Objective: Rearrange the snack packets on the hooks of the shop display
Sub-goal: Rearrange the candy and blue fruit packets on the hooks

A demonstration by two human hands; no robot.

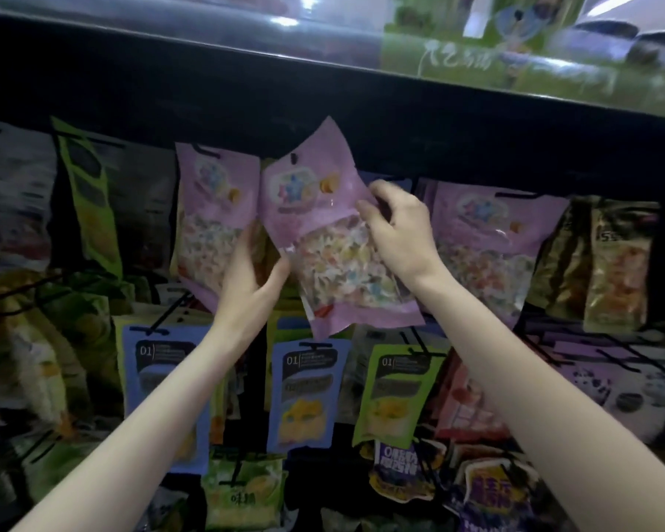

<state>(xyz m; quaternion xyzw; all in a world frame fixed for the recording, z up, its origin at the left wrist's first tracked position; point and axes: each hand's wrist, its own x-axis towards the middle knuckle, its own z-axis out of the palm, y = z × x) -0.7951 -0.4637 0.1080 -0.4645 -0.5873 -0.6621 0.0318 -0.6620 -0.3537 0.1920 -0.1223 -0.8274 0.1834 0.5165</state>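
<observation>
A pink snack packet (323, 240) with a clear window of pastel candies is tilted in the middle of the top row, its hang hole near the hook level. My right hand (398, 232) pinches its right edge. My left hand (252, 286) grips its lower left edge, thumb in front. A matching pink packet (212, 209) hangs just to the left, partly behind my left hand. Another pink packet (488, 240) hangs to the right.
A dark shelf edge (361, 120) overhangs the top hooks. Green packets (89, 193) hang far left, olive ones (607, 259) far right. Below hang blue packets (304, 393) and a green packet (394, 393) on black wire hooks, with more bags lower down.
</observation>
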